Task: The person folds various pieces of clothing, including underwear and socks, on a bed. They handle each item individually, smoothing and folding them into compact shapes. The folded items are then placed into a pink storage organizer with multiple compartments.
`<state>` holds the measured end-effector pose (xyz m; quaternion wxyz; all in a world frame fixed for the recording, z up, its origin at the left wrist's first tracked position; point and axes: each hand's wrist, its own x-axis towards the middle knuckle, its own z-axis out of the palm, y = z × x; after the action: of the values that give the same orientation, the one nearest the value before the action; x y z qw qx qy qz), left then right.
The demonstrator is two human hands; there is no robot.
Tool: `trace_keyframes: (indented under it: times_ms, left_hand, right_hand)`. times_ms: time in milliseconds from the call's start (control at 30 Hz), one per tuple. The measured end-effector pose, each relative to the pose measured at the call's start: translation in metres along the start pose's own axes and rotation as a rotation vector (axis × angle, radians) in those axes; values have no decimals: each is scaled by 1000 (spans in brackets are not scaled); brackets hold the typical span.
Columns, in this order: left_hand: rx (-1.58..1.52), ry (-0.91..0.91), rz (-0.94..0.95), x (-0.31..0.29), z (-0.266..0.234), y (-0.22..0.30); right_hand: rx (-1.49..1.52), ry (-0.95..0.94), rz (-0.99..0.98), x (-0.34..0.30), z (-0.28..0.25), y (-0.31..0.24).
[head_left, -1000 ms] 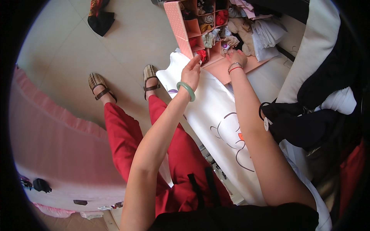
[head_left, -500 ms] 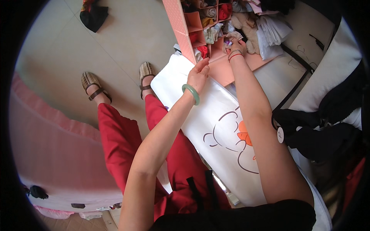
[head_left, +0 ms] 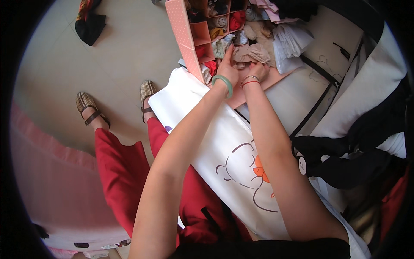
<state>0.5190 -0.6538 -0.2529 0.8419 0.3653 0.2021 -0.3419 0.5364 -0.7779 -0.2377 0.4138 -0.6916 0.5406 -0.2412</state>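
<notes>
A crumpled beige cloth piece (head_left: 255, 52), perhaps a sock or underwear, lies bunched between my hands at the near edge of a pink divided storage box (head_left: 180, 30). My right hand (head_left: 258, 71) is closed on its lower edge, the fingertips partly hidden. My left hand (head_left: 227, 71), a green bangle on its wrist, has its fingers stretched out along the cloth's left side; whether it presses on the cloth is hard to see. Just beyond it, a white patterned cloth (head_left: 222, 45) fills one compartment. A red cloth (head_left: 211, 67) sits in the nearest left compartment.
Rolled clothes fill several farther compartments. White folded plastic (head_left: 291, 43) lies right of the box. Beneath my arms is a white cover (head_left: 202, 125) with a line drawing. Black garments (head_left: 358, 166) hang at the right, and a black cloth (head_left: 91, 29) lies on the floor.
My left hand has moved up to the box beside the beige cloth. My right hand has brought the beige cloth out toward the left hand. The view has shifted slightly.
</notes>
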Motion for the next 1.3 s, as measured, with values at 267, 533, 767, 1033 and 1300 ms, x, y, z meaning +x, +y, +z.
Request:
trace_keyframes:
  times_ms: [267, 533, 767, 1033, 1300]
  left_hand:
    - [-320, 154, -293, -5, 7, 13]
    - [281, 315, 96, -35, 11, 6]
    - [65, 48, -286, -32, -20, 8]
    - [-240, 183, -383, -56, -31, 59]
    - [-74, 129, -306, -67, -85, 106]
  right_hand:
    - [-335, 124, -71, -17, 4, -15]
    - [-425, 58, 226, 0, -7, -6]
    - [-417, 8, 278, -37, 13, -31]
    - [-120, -417, -46, -48, 16, -46]
    - [-488, -946, -947, -109, 35, -89]
